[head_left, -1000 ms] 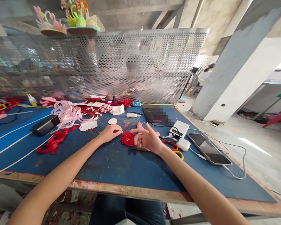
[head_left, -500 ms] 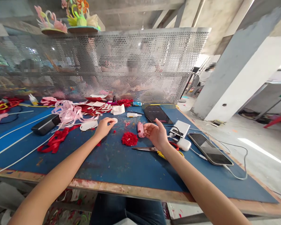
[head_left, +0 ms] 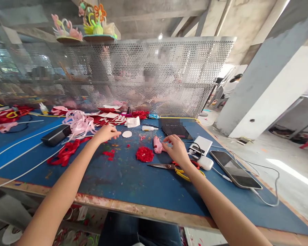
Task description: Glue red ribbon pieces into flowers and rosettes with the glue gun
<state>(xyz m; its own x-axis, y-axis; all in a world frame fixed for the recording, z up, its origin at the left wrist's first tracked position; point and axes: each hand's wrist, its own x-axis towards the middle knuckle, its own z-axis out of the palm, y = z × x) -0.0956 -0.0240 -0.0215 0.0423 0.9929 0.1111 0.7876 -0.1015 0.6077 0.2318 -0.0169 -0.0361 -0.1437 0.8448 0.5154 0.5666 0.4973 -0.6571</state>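
My left hand (head_left: 105, 133) reaches across the blue table (head_left: 133, 184) with its fingers stretched toward a small white paper disc (head_left: 126, 134); the fingertips stop just short of it and hold nothing. My right hand (head_left: 177, 149) hovers with spread fingers beside a small pink roll (head_left: 157, 144), fingertips touching or nearly touching it. A red ruffled flower (head_left: 144, 154) lies between my two hands. Red scraps (head_left: 108, 153) sit below my left hand.
Scissors with yellow and red handles (head_left: 174, 167) lie under my right wrist. A phone (head_left: 234, 164) on a cable, white power bank (head_left: 202, 144), charger (head_left: 205, 162) and dark tablet (head_left: 176, 130) sit right. Pink ribbon (head_left: 78, 123), red ribbon (head_left: 65, 152), a black box (head_left: 55, 135) lie left. People sit behind a perforated metal screen (head_left: 149, 75).
My left hand left the red flower and went up-left toward the white disc. My right hand opened, moved right off the flower and came to the pink roll. The view tilted slightly down.
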